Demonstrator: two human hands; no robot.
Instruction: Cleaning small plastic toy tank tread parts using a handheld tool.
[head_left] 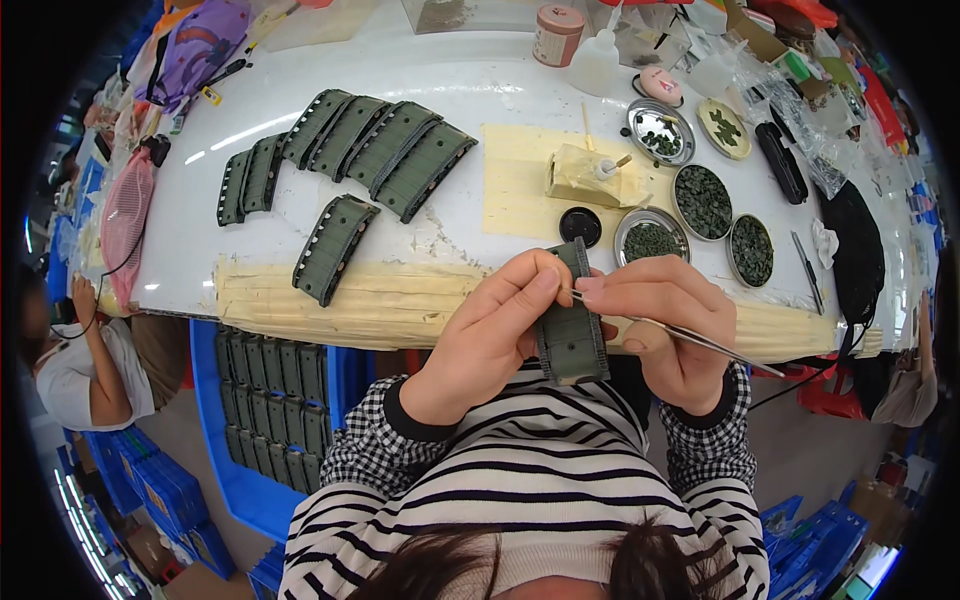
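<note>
My left hand (pixel 480 335) is closed on a curved dark green ribbed piece (pixel 572 345), holding it upright at the table's near edge. My right hand (pixel 685 325) grips metal tweezers (pixel 715 345), their tips at the piece's upper part, close to my left thumb. Whether the tips pinch anything is too small to tell. Beyond the hands, a steel dish (pixel 622 250) holds small green bits. Two round tins hold larger dark green bits (pixel 703 202) (pixel 751 252). A similar single ribbed piece (pixel 335 248) lies on the table to the left, with several more (pixel 350 140) behind it.
A taped block (pixel 575 175) with a white nozzle stands on yellow paper beside a black round cap (pixel 580 227). Farther back are a squeeze bottle (pixel 596 65) and a pink tin (pixel 558 38). A blue crate (pixel 208 400) of similar pieces sits below left; another person (pixel 95 375) is beyond.
</note>
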